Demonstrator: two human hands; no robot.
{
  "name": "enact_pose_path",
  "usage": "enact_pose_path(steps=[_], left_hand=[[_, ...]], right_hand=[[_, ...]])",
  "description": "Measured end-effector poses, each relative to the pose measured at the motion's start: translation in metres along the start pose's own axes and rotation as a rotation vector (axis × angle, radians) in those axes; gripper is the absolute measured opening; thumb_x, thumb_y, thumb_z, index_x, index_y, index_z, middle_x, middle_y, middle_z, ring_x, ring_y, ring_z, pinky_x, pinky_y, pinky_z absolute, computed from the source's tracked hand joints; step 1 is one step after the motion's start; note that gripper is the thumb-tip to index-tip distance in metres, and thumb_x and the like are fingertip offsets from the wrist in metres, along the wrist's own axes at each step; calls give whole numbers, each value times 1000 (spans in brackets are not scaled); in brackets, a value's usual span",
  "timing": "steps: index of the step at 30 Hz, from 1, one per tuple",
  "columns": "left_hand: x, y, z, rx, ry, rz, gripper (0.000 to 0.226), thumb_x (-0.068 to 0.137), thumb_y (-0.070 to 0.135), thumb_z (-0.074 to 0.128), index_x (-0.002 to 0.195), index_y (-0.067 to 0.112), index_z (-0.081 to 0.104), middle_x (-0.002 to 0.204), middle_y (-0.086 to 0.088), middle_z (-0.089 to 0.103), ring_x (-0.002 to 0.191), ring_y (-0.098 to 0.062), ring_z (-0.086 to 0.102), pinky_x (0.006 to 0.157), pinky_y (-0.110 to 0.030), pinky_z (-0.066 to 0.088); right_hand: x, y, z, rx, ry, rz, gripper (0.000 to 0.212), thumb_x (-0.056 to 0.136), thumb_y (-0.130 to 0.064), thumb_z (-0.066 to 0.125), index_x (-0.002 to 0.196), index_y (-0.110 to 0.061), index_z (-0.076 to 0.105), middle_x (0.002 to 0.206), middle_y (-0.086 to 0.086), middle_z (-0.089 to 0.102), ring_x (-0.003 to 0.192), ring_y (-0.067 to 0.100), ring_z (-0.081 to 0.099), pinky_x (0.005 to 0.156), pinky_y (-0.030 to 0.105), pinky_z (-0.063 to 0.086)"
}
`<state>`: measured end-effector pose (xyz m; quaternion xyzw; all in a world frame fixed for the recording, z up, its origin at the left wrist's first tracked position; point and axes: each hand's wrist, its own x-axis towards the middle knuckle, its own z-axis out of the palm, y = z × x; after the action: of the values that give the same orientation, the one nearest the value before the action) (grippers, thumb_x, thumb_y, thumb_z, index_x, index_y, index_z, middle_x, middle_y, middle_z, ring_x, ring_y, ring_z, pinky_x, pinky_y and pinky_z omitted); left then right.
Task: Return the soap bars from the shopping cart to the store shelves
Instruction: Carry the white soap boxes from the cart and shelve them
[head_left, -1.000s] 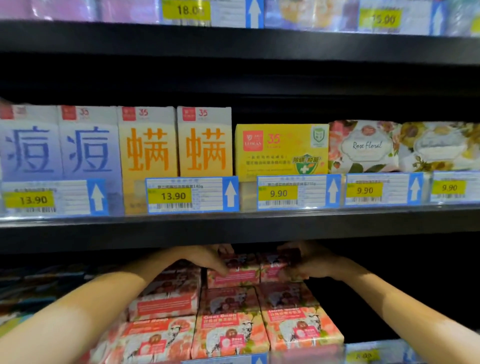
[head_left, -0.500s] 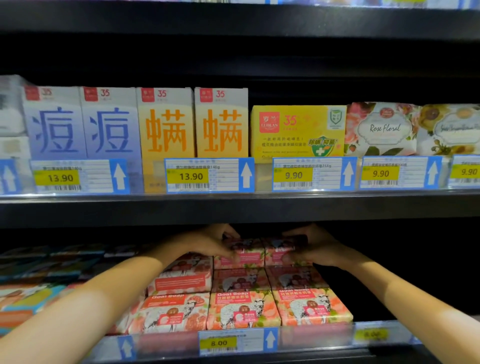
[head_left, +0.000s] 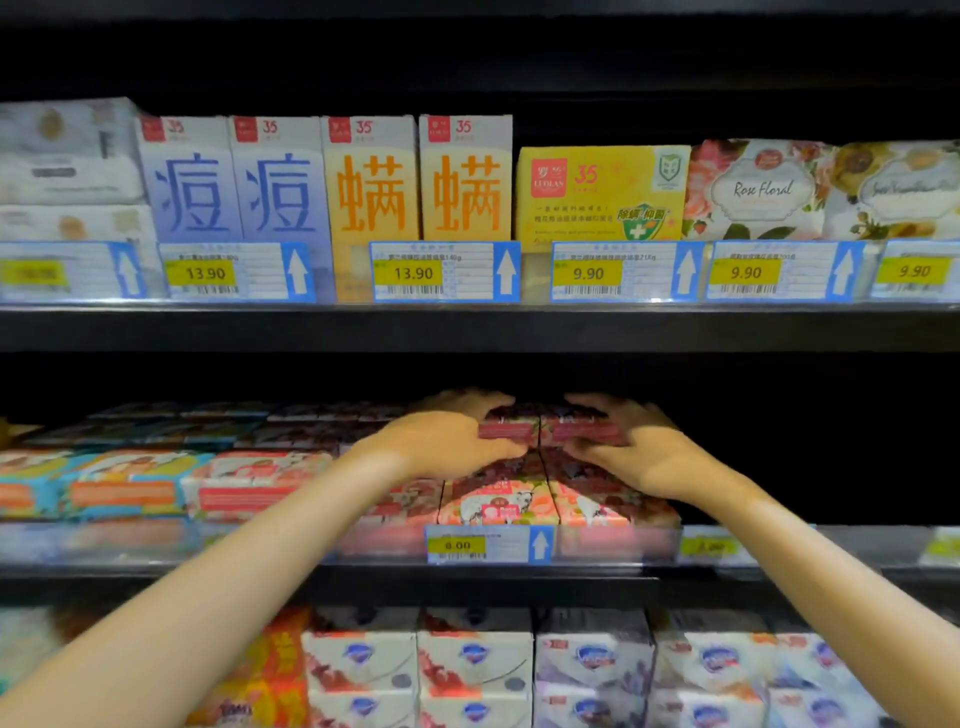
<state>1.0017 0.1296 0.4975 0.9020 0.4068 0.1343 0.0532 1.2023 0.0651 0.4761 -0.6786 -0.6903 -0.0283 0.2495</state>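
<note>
Left hand (head_left: 441, 441) grips pink-banded floral soap box (head_left: 506, 428); right hand (head_left: 641, 454) grips touching twin box (head_left: 584, 430). "Rose Floral" carton (head_left: 761, 189) above right hand; yellow "13.90" tag (head_left: 413, 273) above left hand.

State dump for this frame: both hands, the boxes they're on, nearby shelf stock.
left hand, grips the pink cardboard soap box, fingers over its top.
right hand, grips the neighbouring pink soap box the same way.
pink cardboard soap box, flat atop the rear stack, held.
neighbouring pink soap box, flat, side by side with the first.
goat-print soap box, flat at the shelf front, not gripped.
yellow rectangular carton, facing out on the upper shelf.
</note>
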Motion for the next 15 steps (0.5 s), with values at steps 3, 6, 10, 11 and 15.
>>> enact_pose_path(steps=[3, 6, 10, 11, 15], left_hand=[[-38, 13, 7, 23, 165, 17, 66, 85, 62, 50, 142, 31, 37, 143, 3, 46, 125, -19, 47, 103, -29, 37], [-86, 31, 21, -7, 348, 141, 62, 83, 59, 54, 135, 26, 47, 134, 1, 54, 123, -18, 49, 101, -28, 38], [-165, 49, 66, -86, 410, 43, 67, 82, 62, 49, 139, 29, 41, 143, 8, 44, 132, -9, 37, 109, -23, 25], [-187, 53, 81, -127, 396, -2, 69, 79, 65, 43, 139, 30, 42, 141, 9, 46, 130, -8, 39, 108, -23, 27], [-275, 64, 158, -268, 298, -273, 75, 75, 67, 36, 135, 23, 48, 134, 2, 54, 124, -14, 49, 104, -28, 36]], right_hand=[[-30, -11, 6, -33, 101, 2, 47, 87, -49, 58, 123, -20, 55, 120, 5, 61, 112, 25, 55, 90, 31, 44], [-73, -21, 15, -3, 280, -169, 49, 86, -43, 60, 129, -20, 52, 129, 2, 56, 121, 22, 49, 99, 28, 37], [-151, -34, 44, 239, 360, -339, 44, 88, -35, 56, 126, -12, 56, 128, 4, 58, 124, 19, 48, 104, 25, 34], [-172, -35, 55, 293, 328, -340, 44, 88, -37, 53, 124, -12, 57, 126, 4, 59, 121, 18, 51, 103, 25, 35], [-256, -33, 110, 385, 17, -275, 51, 87, -46, 47, 126, -14, 55, 122, 3, 61, 113, 18, 56, 95, 20, 35]])
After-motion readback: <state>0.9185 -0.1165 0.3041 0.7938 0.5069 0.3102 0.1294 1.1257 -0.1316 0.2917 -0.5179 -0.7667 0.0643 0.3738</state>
